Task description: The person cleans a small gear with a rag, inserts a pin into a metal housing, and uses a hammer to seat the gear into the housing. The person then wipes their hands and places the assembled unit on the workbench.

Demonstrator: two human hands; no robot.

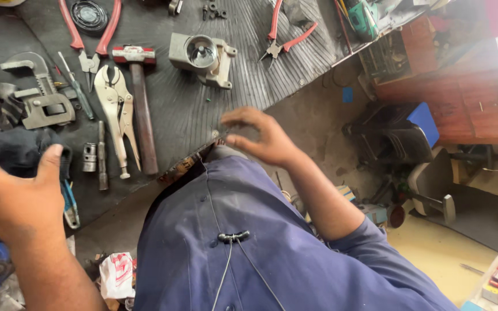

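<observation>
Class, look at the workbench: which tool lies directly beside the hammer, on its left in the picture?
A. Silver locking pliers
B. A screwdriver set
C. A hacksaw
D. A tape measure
A: the silver locking pliers lie lengthwise on the black ribbed mat, right beside the hammer.

Left hand up at the near edge of the bench, fingers spread, thumb raised, resting against a dark cloth that bunches beside it; right hand hovers open over the edge of the ribbed black mat, fingers curled, holding nothing; on the mat, locking pliers lie just beside a hammer with a wooden handle; a grey metal housing sits further back, round bore facing up; red-handled pliers at the far left, another red-handled pair further right; a grey pipe wrench lies left of the locking pliers.
</observation>
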